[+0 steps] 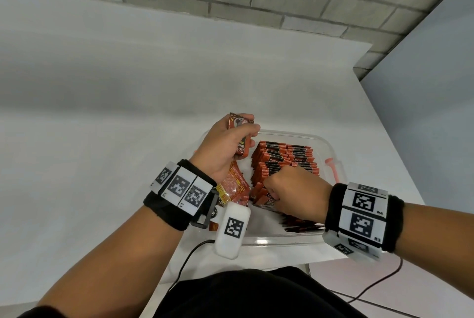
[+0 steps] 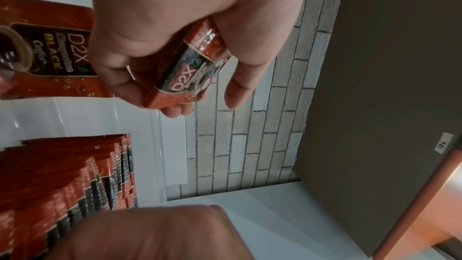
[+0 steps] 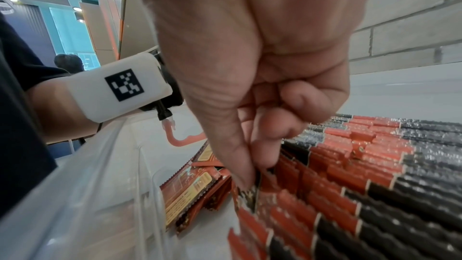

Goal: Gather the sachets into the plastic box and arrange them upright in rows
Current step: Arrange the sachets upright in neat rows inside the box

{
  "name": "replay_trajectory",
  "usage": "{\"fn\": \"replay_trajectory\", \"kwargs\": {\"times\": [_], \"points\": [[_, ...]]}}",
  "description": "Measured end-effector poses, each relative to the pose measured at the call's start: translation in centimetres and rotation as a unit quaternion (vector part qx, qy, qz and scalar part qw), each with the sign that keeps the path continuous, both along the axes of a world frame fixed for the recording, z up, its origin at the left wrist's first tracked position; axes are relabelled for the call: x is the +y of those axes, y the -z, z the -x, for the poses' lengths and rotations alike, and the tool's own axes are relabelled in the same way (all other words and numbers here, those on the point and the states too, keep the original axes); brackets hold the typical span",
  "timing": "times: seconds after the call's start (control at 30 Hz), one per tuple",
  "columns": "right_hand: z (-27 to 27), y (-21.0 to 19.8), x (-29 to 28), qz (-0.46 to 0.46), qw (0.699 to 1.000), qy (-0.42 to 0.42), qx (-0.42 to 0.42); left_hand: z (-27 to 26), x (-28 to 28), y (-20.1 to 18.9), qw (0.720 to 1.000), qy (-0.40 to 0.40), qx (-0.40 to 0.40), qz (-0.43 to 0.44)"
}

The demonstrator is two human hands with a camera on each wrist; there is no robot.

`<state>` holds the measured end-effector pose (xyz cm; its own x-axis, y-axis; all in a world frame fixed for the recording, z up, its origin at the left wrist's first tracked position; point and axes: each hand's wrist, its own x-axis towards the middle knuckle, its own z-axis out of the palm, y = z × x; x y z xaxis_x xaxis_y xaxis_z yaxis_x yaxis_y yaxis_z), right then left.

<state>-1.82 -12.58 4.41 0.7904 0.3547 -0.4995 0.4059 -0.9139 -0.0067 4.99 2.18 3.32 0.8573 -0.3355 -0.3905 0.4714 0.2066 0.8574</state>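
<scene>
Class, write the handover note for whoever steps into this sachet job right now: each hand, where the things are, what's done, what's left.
Left hand: grips a small bundle of sachets, lifted over the box's left side.
Right hand: thumb and fingers pinch the top of one sachet at the near end of the rows.
Box: clear plastic, on the white table.
Done: several upright rows fill the right and far part.
Left: seat the pinched sachet, add the bundle, then stand up the loose sachets lying flat at the box's near left.
</scene>
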Motion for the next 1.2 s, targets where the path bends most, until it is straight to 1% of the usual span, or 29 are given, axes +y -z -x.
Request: {"fn": "replay_trajectory", "kwargs": {"times": [0.23, 0.47, 0.77, 0.97, 1.13, 1.2], "points": [[-0.1, 0.3, -0.1, 0.015, 1.000, 0.005, 0.002, 0.0, 0.0, 0.0, 1.000, 0.005, -0.001, 0.001], [-0.1, -0.2, -0.5, 0.019, 1.000, 0.011, -0.015, 0.0, -0.1, -0.1, 1.000, -0.004, 0.006, 0.004], [0.4, -0.9, -1.5, 0.009, 0.999, 0.036, -0.032, 0.2, -0.2, -0.5, 1.000, -0.007, 0.015, -0.007], [0.1, -0.9, -1.7, 0.001, 0.999, 0.046, -0.024, 0.7, -0.5, -0.3, 1.000, -0.012, 0.016, -0.012], [0.4, -0.9, -1.9, -0.028, 0.998, 0.056, -0.033, 1.1, -0.4, -0.3, 1.000, -0.014, 0.022, -0.001], [0.5, -1.5, -2.1, -0.055, 0.994, 0.080, -0.043, 1.2, -0.3, -0.4, 1.000, -0.011, 0.027, 0.012]]}}
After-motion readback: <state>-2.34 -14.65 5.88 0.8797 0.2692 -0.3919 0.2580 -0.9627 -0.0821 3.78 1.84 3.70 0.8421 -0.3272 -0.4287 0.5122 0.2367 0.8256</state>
